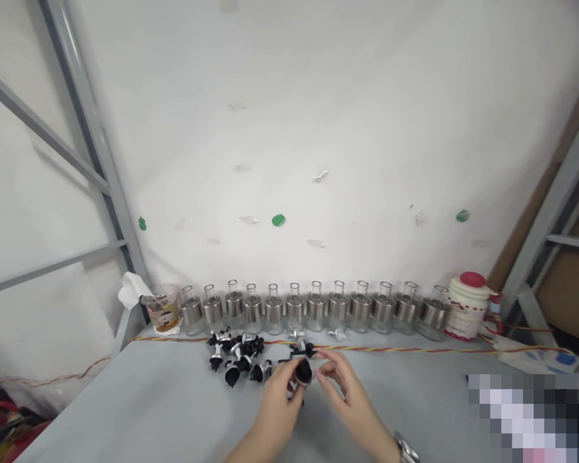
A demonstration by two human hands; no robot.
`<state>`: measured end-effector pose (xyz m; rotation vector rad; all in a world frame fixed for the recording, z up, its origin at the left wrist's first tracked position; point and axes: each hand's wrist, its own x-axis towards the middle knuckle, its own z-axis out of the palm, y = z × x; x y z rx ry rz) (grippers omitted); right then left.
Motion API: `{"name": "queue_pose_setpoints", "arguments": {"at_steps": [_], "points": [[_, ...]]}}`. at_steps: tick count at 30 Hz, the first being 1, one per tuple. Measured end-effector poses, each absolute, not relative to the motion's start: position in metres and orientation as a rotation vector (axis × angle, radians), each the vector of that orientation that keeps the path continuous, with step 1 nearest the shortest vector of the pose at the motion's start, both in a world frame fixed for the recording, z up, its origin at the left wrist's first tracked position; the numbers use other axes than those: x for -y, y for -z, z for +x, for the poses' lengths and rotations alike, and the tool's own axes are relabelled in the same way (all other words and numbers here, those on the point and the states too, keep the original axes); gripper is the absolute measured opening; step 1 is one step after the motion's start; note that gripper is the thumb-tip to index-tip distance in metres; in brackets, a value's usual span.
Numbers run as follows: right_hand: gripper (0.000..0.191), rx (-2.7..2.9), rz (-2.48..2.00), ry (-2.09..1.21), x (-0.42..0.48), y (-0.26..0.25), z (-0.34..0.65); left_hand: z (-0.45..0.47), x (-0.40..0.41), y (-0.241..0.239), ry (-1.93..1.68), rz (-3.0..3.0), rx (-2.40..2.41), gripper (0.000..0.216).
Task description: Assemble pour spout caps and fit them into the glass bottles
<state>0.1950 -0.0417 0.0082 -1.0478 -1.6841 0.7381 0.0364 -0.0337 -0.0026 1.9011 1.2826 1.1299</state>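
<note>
My left hand (pixel 280 392) is closed around a pour spout stopper (pixel 303 372), silver at the rim with its dark round end facing up toward me. Just to the right of it is my right hand (pixel 342 389), thumb and fingertips brought close together in a pinch beside the rim. Whatever is between those fingertips is too small to make out. A pile of similar silver-and-black pour spouts (pixel 232 375) lies left of my hands. Beyond my fingers are another black-and-silver spout (pixel 299 342) and a pale small spout part (pixel 338 334).
A row of glass bottles with steel sleeves (pixel 273 310) stands along the white wall. A cup of amber liquid (pixel 164 315) is at the left end, a cream jar with a red top (pixel 468 308) at the right. A twisted red-yellow wire (pixel 381 349) crosses the grey table (pixel 174 392).
</note>
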Motion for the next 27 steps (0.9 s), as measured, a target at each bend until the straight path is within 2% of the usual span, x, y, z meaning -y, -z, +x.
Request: {"name": "queue_pose_setpoints", "arguments": {"at_steps": [3, 7, 9, 16, 22, 27], "points": [[0.038, 1.882, -1.113, -0.548, 0.043, -0.015, 0.201, 0.035, 0.032, -0.002, -1.157, 1.746, -1.289, 0.022], [0.063, 2.150, -1.172, -0.440, 0.048, -0.012, 0.199, 0.034, 0.038, -0.009, -1.081, 1.839, -1.317, 0.013], [0.068, 2.200, -1.186, -0.409, 0.049, -0.008, 0.194, 0.034, 0.041, -0.010, -1.042, 1.931, -1.370, 0.010], [0.058, 2.223, -1.233, -0.241, 0.049, -0.003, 0.186, 0.035, 0.045, -0.003, -0.929, 2.227, -1.502, 0.009], [0.052, 2.208, -1.202, -0.224, 0.052, -0.008, 0.185, 0.032, 0.042, -0.005, -0.915, 2.544, -1.456, 0.046], [0.051, 2.269, -1.194, -0.209, 0.053, -0.009, 0.186, 0.031, 0.042, -0.007, -0.824, 2.648, -1.425, 0.039]]}}
